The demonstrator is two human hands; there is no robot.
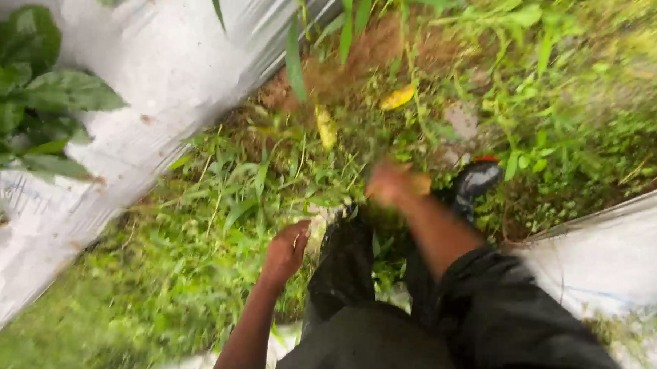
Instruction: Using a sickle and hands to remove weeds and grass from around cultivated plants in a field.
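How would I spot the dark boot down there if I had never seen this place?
Start at the grassy strip running between the two silvery plastic sheets. Follow the person's right hand just to its right: the boot stands among the weeds there, the only glossy black thing, with a red rim on top.

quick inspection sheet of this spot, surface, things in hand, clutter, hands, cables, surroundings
surface: weedy ground with grass and low green plants, a patch of bare brown soil at the top
job's things: right hand looks closed on something yellowish, too blurred to name; weeds lie directly under both hands
clutter: yellow fallen leaves on the ground
grippers: left hand loosely curled over the weeds, holding nothing that shows; right hand blurred
cables: nothing seen
surroundings: white plastic sheeting on the left with a broad-leaved plant on it, more sheeting on the right; the person's dark trousers and a dark boot
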